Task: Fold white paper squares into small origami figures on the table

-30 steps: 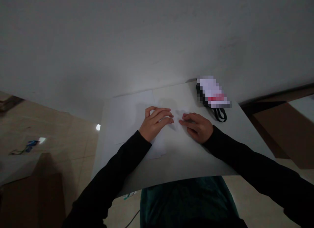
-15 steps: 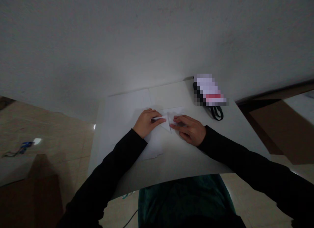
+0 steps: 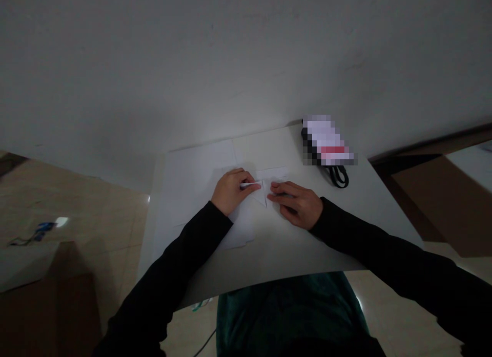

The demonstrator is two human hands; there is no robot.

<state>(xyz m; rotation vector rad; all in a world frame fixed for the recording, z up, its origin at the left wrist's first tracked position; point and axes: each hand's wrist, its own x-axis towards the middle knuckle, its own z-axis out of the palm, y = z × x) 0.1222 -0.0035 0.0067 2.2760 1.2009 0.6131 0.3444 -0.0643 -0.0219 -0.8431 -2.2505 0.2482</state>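
**Folded paper on a white table, seen from the head camera.** The folded paper [image 3: 271, 176] lies between the two hands, near the middle of the table [image 3: 346, 221]. It is white and roughly triangular, with a nearly straight upper edge and a point directed toward the person. A crease or flap edge runs down its center. The left hand [image 3: 231, 192] lies at its left side, with the fingers curled and a narrow white paper flap apparently pinched between the fingertips and thumb. The right hand [image 3: 295, 205] lies at its right side, with the fingers extended and resting on the paper; this hand is not visibly pinching. The hands are close together but not touching. Loose white sheets [image 3: 192, 185] lie flat beneath and to the left of the folded paper, with their edges overlapping. Black sleeves [image 3: 172, 270] cover both forearms. Beyond the right hand, near the far table edge, lies a pixelated white-and-red packet [image 3: 326, 142], too blurred to identify, with a looped black cord [image 3: 340, 179] at its lower end. A white wall [image 3: 246, 55] rises behind the table, and a tiled floor [image 3: 96, 203] shows to the left. A teal garment [image 3: 288, 311] appears at the near table edge.
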